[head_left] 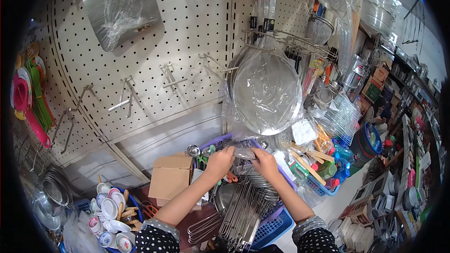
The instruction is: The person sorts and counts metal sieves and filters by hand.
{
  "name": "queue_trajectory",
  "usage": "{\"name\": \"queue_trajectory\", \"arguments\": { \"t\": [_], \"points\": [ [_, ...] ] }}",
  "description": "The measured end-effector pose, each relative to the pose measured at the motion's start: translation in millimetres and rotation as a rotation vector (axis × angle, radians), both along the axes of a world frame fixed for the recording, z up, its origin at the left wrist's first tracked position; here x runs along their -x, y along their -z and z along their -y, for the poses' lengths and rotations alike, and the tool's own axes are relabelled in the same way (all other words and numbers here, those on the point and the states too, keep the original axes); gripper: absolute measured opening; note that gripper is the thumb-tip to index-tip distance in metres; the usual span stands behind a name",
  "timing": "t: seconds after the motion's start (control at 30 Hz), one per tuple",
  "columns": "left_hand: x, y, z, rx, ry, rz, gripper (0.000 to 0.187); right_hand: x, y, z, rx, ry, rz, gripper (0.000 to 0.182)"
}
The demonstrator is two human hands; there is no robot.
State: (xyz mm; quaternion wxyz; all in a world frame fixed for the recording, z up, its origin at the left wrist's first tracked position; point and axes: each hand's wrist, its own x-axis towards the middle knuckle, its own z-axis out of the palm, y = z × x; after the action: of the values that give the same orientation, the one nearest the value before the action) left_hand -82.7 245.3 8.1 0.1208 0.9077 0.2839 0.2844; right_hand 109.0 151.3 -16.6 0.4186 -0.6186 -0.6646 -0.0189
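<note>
Both my hands are raised in front of me over a purple basket (287, 178) of metal kitchenware. My left hand (220, 161) closes its fingers on one end of a shiny plastic-wrapped item (243, 153). The other end is gripped by my right hand (266, 163). What is inside the wrapping I cannot make out. Below my hands lie several wire racks with long metal rods (241, 213) and a stack of round metal pieces (262, 182). Ladles (193, 150) stick up by my left hand.
A cardboard box (171, 178) stands left of the basket. Bare hooks (123, 98) jut from the pegboard (187, 28). Round plastic-wrapped strainers (267, 91) hang ahead. White bowls and ladles (110, 208) fill a container at lower left; bottles (341, 164) sit at right.
</note>
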Motion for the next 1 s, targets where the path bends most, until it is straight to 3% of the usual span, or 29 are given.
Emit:
{"name": "queue_trajectory", "arguments": {
  "t": [0.07, 0.2, 0.33, 0.43, 0.6, 0.7, 0.77, 0.83, 0.87, 1.0],
  "points": [
    [9.8, -18.4, 12.6, 0.015, 0.024, 0.073, 0.018, 4.1, -15.5, 8.0, -0.057, -0.011, -0.005, 0.029],
    [36.1, -53.1, 37.8, 0.203, 0.069, 0.111, 0.019, 25.3, -59.3, 33.3, 0.108, -0.109, -0.114, 0.013],
    [72.9, -74.7, 60.1, 0.429, 0.177, 0.147, 0.025, 58.0, -85.5, 58.6, 0.281, -0.175, -0.296, 0.019],
    [107.1, -78.1, 77.5, 0.505, 0.128, 0.006, 0.024, 89.5, -100.3, 80.5, 0.307, -0.238, -0.387, 0.025],
    [164.2, -81.7, 120.2, 0.471, 0.121, 0.126, 0.038, 138.6, -108.2, 109.3, 0.454, -0.31, -0.476, 0.028],
    [203.4, -101.0, 152.0, 0.55, 0.048, 0.028, 0.033, 171.5, -114.2, 127.6, 0.515, -0.333, -0.445, 0.027],
    [227.7, -83.4, 161.7, 0.564, 0.061, 0.058, 0.037, 195.8, -111.6, 137.8, 0.512, -0.352, -0.383, 0.027],
    [254.0, -80.4, 175.4, 0.664, 0.021, 0.026, 0.038, 223.5, -105.7, 149.4, 0.585, -0.348, -0.498, 0.026],
    [268.2, -68.4, 180.8, 0.635, 0.064, 0.131, 0.038, 237.4, -100.4, 154.8, 0.626, -0.343, -0.553, 0.025],
    [334.8, -38.8, 204.3, 0.709, 0.023, 0.157, 0.038, 301.1, -85.3, 170.1, 0.704, -0.379, -0.576, 0.022]
  ]
}}
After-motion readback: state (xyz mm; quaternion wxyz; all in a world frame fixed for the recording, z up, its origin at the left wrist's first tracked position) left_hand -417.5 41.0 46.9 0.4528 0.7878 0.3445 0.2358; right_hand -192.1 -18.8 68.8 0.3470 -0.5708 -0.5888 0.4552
